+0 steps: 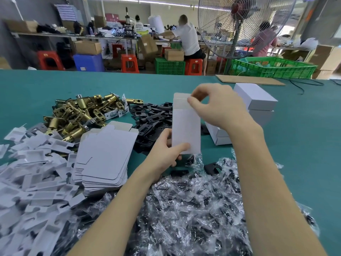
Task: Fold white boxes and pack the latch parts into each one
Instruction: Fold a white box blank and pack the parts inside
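Head view — a white box (186,126) held upright above the middle of the bench (304,145), partly formed, top flap standing open. Left hand (166,152) gripping the box's lower end, thumb across the front face, fingers curled behind. Right hand (212,106) at the top end, thumb and forefinger pinching the flap's edge, remaining fingers curled loosely. Judged as mid-fold: the tube is squared up, the top not yet closed, and whether anything sits inside cannot be told.

Done so far, as far as visible: a few finished white boxes (256,100) stacked toward the far right of the bench, just beyond the right wrist, with another one lying lower, partly hidden by the forearm. Left to do — a great deal. A stack of flat box blanks (103,156) lying left of the held box, unfolded. Brass latch parts (79,115) heaped toward the far left; black plates (151,119) piled just behind the held box; white plastic inserts (31,174) spread along the left edge; small bagged black parts (193,206) in clear wrap covering the near edge under both forearms. Judging by these heaps, only an early share of the packing complete.
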{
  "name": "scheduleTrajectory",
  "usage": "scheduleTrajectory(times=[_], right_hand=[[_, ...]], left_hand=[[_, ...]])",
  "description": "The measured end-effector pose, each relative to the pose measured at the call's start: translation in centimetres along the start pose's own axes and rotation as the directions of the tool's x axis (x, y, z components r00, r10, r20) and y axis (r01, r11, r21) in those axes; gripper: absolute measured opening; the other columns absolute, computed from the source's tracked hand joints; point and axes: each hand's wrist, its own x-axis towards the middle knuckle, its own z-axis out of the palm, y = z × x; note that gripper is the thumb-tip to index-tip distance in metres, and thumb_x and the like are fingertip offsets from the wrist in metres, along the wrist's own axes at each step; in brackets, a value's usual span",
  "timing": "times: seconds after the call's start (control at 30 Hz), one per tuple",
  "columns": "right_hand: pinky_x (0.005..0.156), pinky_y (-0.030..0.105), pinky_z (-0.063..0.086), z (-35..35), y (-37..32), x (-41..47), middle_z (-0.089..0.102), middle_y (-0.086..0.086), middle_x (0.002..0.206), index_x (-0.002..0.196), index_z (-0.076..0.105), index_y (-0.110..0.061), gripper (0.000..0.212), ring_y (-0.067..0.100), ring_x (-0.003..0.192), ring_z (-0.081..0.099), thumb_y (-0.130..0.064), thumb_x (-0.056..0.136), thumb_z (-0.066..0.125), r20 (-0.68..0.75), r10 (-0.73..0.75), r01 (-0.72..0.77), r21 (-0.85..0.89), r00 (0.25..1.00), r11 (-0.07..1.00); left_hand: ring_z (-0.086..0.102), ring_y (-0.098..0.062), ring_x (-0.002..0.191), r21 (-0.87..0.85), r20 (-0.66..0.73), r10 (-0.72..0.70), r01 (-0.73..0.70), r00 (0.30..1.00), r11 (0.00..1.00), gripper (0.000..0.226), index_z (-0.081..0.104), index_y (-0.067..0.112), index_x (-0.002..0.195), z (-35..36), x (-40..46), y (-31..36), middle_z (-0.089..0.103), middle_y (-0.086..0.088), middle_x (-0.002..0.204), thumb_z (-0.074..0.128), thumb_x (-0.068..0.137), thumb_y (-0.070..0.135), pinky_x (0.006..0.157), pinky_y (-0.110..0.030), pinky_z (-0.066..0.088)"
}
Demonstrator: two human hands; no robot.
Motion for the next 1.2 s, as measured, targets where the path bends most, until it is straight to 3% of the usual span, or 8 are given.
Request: scheduleTrajectory(times=[0.1,0.17,0.27,0.33,0.53,0.73,0.9,1.2], right_hand=[[0.082,0.039,0.053,0.3,1.1,0.1,0.068,-0.004,0.097,0.1,0.062,-0.023,0.011,0.023,0.093,0.061,-0.032,0.097,0.054,-0.058,0.08,-0.076,0.07,0.995,0.995],[0.084,0.039,0.058,0.9,2.1,-0.1,0.073,0.0,0.095,0.102,0.066,-0.022,0.014,0.022,0.086,0.07,-0.024,0.096,0.053,0.224,0.164,-0.149,-0.085,0.961,0.985],[0.073,0.032,0.062,2.2,2.9,-0.9,0.074,-0.01,0.076,0.11,0.071,-0.028,0.019,0.007,0.066,0.074,-0.03,0.091,0.071,0.68,0.293,-0.143,-0.269,0.672,0.952],[0.076,0.031,0.062,3.0,3.3,-1.1,0.07,-0.011,0.077,0.111,0.072,-0.03,0.035,0.007,0.072,0.074,-0.041,0.08,0.084,0.755,0.306,-0.138,-0.279,0.58,0.95],[0.063,0.026,0.057,3.0,3.9,-1.2,0.074,-0.007,0.076,0.079,0.064,-0.022,0.024,0.009,0.069,0.073,-0.027,0.08,0.087,0.741,0.228,-0.221,-0.11,0.632,0.969],[0.064,0.028,0.06,-1.4,3.9,-0.9,0.078,0.004,0.076,0.095,0.064,-0.019,0.015,0.016,0.067,0.075,-0.015,0.087,0.077,0.415,0.141,-0.23,0.174,0.899,0.957],[0.063,0.028,0.062,-3.7,3.1,-1.3,0.076,0.004,0.076,0.105,0.075,-0.027,0.024,0.024,0.068,0.076,-0.007,0.094,0.069,0.167,0.036,-0.114,0.486,0.985,0.867],[0.061,0.015,0.046,-2.2,-0.7,-0.9,0.075,-0.014,0.085,0.092,0.077,-0.025,0.024,-0.001,0.052,0.054,-0.003,0.089,0.067,-0.073,-0.209,0.221,0.3,0.975,0.928]], left_hand=[[0.055,-0.004,0.053,-0.077,-0.152,-0.002,-0.01,0.988,0.997,0.029,0.052,0.03,0.109,-0.4,0.5,-0.1,0.07,-0.003,0.097,0.072,0.09,0.018,0.045,-0.02,0.042],[0.057,-0.006,0.055,-0.119,-0.219,-0.008,-0.018,0.976,0.993,0.031,0.05,0.034,0.104,-0.7,0.7,-0.2,0.07,-0.005,0.102,0.072,0.091,0.018,0.047,-0.019,0.044],[0.058,-0.007,0.058,-0.074,-0.201,0.023,-0.039,0.979,0.997,0.033,0.05,0.034,0.104,-0.6,0.7,-0.4,0.07,-0.003,0.101,0.073,0.09,0.016,0.049,-0.019,0.045],[0.06,-0.003,0.056,-0.035,-0.17,0.046,-0.053,0.984,0.998,0.033,0.051,0.034,0.105,-0.5,0.6,-0.4,0.071,-0.001,0.097,0.075,0.089,0.016,0.049,-0.019,0.045],[0.063,-0.005,0.056,-0.095,-0.199,0.003,-0.023,0.98,0.995,0.033,0.052,0.032,0.106,-0.5,0.8,-0.4,0.072,-0.002,0.099,0.076,0.089,0.017,0.052,-0.021,0.049],[0.063,-0.006,0.059,-0.045,-0.153,0.037,-0.044,0.988,0.998,0.035,0.051,0.031,0.108,-0.5,0.6,-0.5,0.072,-0.004,0.101,0.075,0.089,0.015,0.052,-0.02,0.049],[0.067,-0.008,0.067,0.023,-0.109,0.079,-0.077,0.991,0.997,0.04,0.052,0.027,0.113,-0.5,0.2,-0.6,0.071,-0.005,0.103,0.077,0.086,0.011,0.057,-0.02,0.051],[0.069,-0.013,0.07,-0.001,-0.091,0.149,-0.15,0.985,0.989,0.049,0.055,0.038,0.11,-0.3,0.1,-0.7,0.069,-0.005,0.104,0.078,0.084,0.003,0.06,-0.024,0.055]])
